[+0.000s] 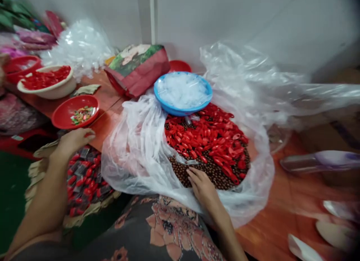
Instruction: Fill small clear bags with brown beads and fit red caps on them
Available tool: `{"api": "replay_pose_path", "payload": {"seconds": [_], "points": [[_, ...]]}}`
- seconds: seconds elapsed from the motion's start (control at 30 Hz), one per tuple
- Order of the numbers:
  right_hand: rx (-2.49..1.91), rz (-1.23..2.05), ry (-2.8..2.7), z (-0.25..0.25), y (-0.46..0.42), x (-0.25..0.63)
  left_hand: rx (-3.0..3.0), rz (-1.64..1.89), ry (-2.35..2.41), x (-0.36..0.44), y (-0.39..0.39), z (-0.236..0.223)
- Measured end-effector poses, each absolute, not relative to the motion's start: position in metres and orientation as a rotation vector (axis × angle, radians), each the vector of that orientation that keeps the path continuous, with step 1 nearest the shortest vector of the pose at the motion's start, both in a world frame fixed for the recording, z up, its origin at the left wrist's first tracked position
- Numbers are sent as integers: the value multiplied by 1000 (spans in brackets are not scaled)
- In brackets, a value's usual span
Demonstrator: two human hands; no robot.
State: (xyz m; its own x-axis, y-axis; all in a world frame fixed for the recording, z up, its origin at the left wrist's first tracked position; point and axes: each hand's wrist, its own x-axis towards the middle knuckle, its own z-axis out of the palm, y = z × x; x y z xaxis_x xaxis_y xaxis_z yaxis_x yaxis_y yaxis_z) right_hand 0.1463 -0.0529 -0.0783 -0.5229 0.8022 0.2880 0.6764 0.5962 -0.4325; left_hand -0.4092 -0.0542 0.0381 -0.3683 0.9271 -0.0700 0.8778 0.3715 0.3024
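Two hands in view, both the person's own, neither grasping anything. The left hand (73, 141) is released and empty, fingers lightly curved, at 9 o'clock from the heap, right by the rim of a red plate (75, 111); cannot tell if it touches. The right hand (201, 186) is released too, fingers spread flat at 6 o'clock on the heap, touching brown beads (213, 176).

One heap on the surface (281, 193): red plastic pieces (208, 133) lying over the brown beads, too many to count, inside one clear plastic bag (132, 141). One blue bowl (202, 103) of clear pieces sits at 12 o'clock, on the heap's edge. Behind it, one red bowl (180, 66) and one red patterned bag (137, 69).

Red plate holds a small mixed pile of colored pieces. At 10 o'clock, one cream basin (46, 89) of red pieces and one red basin (21, 68) behind it, then one bundle of white plastic (80, 47). At 8 o'clock, one woven straw tray (36, 182) with small packets of red pieces (84, 182), count unclear. Four pale items at 3 to 5 o'clock, too blurred to tell. Floral cloth (165, 227) over the person's lap at 6 o'clock.
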Motion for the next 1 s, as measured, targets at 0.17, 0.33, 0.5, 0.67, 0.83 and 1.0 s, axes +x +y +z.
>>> {"api": "replay_pose_path", "payload": {"seconds": [0.17,0.33,0.5,0.67,0.83,1.0], "points": [[-1278,248,-2329,-81,-29,144,2124,815,1920,-266,55,90],[-1431,223,-2343,-79,-19,135,2295,729,1697,-148,166,86],[-1490,381,-2315,-69,-26,137,2226,594,1804,-84,226,70],[-1531,478,-2162,-66,-26,145,2135,592,1954,-68,245,68],[-1636,445,-1929,-63,-24,162,2036,837,1660,-84,194,75],[-1582,569,-1816,-52,-24,159,1533,631,1188,-82,86,41]]}}
